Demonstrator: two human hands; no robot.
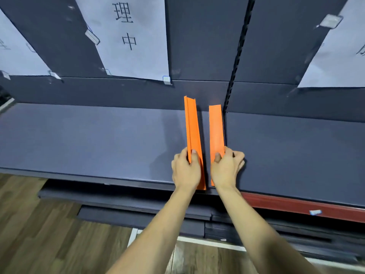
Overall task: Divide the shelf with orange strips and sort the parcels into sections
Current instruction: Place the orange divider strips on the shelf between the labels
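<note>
A dark grey metal shelf (pixel 88 135) is seen from above, backed by dark panels on which white paper sheets with black handwritten characters (pixel 128 36) are taped; wood-look flooring (pixel 49 224) is visible below, and a red front edge strip (pixel 306 206) runs along the neighbouring shelf section to the right. Two long orange plastic divider strips are held side by side on the shelf surface, running from front edge toward the back panel. The left orange strip (pixel 192 131), L-shaped in profile, is pinched near its front end between thumb and fingers of the left hand (pixel 185 171). The right orange strip (pixel 216 129), just beside the slotted black upright (pixel 237 56), is gripped likewise by the right hand (pixel 225 169). The strips are kept slightly apart. No parcels are in view.
</note>
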